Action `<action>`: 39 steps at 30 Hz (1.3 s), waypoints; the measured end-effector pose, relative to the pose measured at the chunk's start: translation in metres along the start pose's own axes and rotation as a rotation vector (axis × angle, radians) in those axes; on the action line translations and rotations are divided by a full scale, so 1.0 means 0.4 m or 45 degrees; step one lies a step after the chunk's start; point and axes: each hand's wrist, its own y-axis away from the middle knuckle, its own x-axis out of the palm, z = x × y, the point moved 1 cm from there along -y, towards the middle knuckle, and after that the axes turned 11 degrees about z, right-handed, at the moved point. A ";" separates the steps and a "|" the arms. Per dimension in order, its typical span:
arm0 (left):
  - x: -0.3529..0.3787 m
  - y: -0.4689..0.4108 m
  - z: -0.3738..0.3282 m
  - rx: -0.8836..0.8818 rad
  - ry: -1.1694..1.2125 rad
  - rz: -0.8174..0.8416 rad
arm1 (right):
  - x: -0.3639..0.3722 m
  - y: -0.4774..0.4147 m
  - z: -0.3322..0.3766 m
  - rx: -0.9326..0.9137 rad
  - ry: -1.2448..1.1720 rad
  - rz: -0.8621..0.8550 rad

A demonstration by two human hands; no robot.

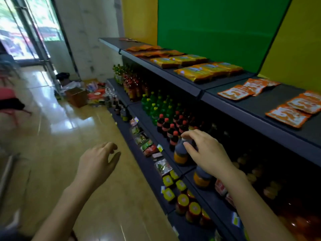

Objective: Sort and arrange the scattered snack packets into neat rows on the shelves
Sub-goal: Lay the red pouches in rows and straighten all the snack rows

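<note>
Snack packets sit on the top shelf (260,103), well above both hands. The yellow packets (205,70) lie in overlapping rows; the orange-and-white packets (243,90) lie looser toward the right. I see the right hand (206,150) down at the middle shelf, thumb and forefinger curled at the top of a dark-capped bottle (180,153). It looks like a pinch, though blur softens it. Left hand (97,162) hangs over the floor, fingers relaxed, holding nothing. Red-capped bottles (166,126) crowd just behind the held one, green bottles (152,106) beyond.
</note>
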 end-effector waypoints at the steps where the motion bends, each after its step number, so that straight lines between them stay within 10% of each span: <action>1: 0.001 -0.003 0.030 -0.026 -0.012 -0.011 | 0.018 -0.033 0.010 -0.007 0.000 0.021; 39: 0.134 -1.015 1.054 -0.582 -0.028 0.020 | 0.503 -1.611 0.345 -0.176 -0.149 0.284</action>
